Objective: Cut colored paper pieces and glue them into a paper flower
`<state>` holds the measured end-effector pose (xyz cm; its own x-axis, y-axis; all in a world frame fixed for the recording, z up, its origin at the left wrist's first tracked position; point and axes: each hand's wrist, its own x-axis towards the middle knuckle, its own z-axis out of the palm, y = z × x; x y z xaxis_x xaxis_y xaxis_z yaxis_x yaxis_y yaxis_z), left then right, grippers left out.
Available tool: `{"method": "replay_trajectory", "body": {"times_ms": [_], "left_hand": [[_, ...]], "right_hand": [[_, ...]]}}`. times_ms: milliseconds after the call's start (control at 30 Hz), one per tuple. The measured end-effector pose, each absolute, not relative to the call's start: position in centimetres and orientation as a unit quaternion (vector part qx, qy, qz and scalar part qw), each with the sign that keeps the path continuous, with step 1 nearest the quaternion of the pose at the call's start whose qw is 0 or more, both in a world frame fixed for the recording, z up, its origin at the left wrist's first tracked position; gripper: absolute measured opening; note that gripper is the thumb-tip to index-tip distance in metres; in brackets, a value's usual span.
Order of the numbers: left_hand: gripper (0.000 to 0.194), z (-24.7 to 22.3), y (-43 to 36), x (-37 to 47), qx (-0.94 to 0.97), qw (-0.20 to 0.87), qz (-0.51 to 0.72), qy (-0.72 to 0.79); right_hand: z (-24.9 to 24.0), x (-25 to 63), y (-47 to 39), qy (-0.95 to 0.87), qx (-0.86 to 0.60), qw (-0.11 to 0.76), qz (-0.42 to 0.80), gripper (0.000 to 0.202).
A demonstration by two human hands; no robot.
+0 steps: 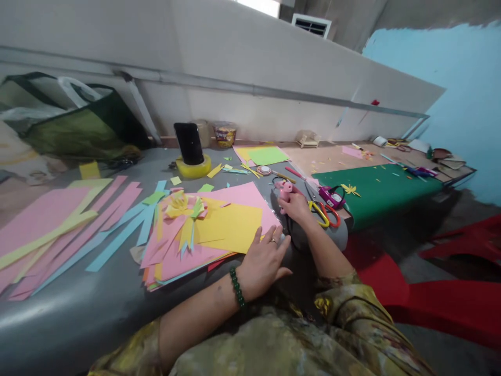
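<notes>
My right hand [297,208] is closed around a small pink glue gun [284,191] near the table's front edge; part of it is hidden by my fingers. A dark cord shows below it. My left hand [264,261] lies with fingers spread, its fingertips at the right edge of a stack of coloured paper. Yellow paper [235,224] tops that stack, over a pink sheet [250,194]. On the stack's left side rests a paper flower with ribbon-like tails [182,209]. Scissors with yellow and orange handles [324,214] lie right of my right hand.
Pink, yellow and blue paper strips [113,214] spread across the left. A phone [189,143] leans upright in a yellow tape roll [193,167]. Behind are a snack cup [224,134] and a green bag [86,125]. Right are a green mat [383,183] and red chairs [450,297].
</notes>
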<state>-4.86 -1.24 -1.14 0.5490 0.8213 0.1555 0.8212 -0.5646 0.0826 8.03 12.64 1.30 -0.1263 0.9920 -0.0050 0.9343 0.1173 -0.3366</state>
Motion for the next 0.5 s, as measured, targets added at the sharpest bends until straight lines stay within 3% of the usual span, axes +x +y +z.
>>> {"method": "replay_trajectory", "body": {"times_ms": [167,500], "left_hand": [[0.061,0.1,-1.6,-5.2,0.877,-0.01,0.081,0.474],[0.06,0.2,-3.1,-6.7,0.895,0.034,0.079,0.438]], "right_hand": [[2.5,9.4,12.7,-0.733,-0.662,0.115,0.11,0.039],[1.7,8.9,13.8,-0.776,-0.617,0.036,0.126,0.035]]}}
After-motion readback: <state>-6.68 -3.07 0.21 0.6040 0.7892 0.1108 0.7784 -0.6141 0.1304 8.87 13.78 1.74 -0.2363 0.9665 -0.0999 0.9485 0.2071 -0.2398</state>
